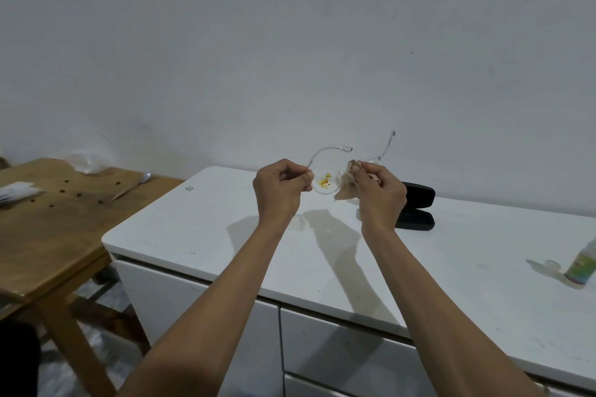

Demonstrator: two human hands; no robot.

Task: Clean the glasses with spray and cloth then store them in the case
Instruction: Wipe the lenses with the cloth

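Observation:
I hold clear-framed glasses (325,184) up in front of me above the white cabinet top (322,251). Yellow-orange specks mark the left lens. My left hand (280,187) pinches the frame at its left hinge, with the temple arm curving up behind it. My right hand (380,193) grips a beige cloth (346,188) pressed around the right lens, which it hides. An open black case (417,209) lies on the cabinet behind my right hand. The spray bottle (582,267) lies on its side at the far right.
A clear cap (552,265) rests beside the spray bottle. A wooden table (54,235) stands to the left with papers (16,192), a knife (130,187) and a plastic bag (85,162) on it. A white wall is close behind the cabinet.

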